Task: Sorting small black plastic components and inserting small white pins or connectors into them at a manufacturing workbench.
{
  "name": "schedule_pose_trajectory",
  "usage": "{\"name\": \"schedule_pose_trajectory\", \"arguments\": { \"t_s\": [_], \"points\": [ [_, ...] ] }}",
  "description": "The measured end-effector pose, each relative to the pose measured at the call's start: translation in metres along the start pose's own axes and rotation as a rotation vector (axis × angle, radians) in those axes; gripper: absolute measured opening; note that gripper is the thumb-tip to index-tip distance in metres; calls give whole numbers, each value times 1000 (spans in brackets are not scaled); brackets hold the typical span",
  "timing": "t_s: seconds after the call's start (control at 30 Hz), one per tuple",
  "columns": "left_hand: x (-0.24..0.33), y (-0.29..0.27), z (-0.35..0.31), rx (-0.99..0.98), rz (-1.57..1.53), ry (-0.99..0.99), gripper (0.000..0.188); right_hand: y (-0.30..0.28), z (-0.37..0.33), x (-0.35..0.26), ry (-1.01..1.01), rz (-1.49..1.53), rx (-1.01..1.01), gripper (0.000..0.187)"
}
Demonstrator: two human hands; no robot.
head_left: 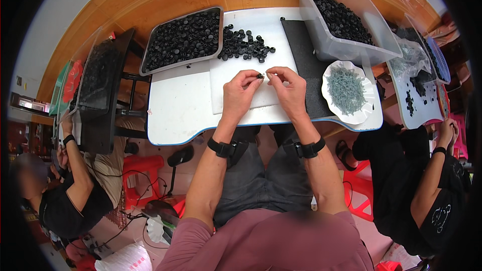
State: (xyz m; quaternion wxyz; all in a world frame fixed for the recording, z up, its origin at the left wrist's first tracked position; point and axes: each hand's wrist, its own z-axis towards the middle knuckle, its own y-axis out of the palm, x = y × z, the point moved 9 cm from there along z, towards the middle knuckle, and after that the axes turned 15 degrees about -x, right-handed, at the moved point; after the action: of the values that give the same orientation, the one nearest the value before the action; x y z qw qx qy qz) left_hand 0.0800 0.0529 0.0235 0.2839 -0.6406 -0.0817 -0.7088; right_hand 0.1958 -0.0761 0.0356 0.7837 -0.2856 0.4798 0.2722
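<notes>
Above the white foam sheet (pixel 219 81), my left hand (pixel 240 92) pinches a small black cap (pixel 260 76) between thumb and fingertips. Close beside it, my right hand (pixel 288 90) is closed in a pinch; whatever sits between its fingertips is too small to name. Loose black caps (pixel 246 44) lie scattered on the sheet just beyond my hands. To the right, a white scalloped plate (pixel 369 105) holds a heap of thin grey-green pieces (pixel 346 90).
A metal tray (pixel 221 30) full of black caps stands at the back left. At the back right is a clear plastic bin (pixel 346 47) with more, partly over a black mat (pixel 307 62). People sit at tables on both sides, near red stools (pixel 143 170).
</notes>
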Motion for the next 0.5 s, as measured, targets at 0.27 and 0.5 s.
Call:
{"name": "schedule_pose_trajectory", "arguments": {
  "t_s": [0.27, 0.5],
  "points": [
    [1, -2, -2, 14, 9, -32, 20, 4, -1, -8, -24, -101, -19, 10],
    [-7, -3, -1, 12, -87, -26, 20, 5, 0, -4, 13, -79, -41, 10]
  ]
}}
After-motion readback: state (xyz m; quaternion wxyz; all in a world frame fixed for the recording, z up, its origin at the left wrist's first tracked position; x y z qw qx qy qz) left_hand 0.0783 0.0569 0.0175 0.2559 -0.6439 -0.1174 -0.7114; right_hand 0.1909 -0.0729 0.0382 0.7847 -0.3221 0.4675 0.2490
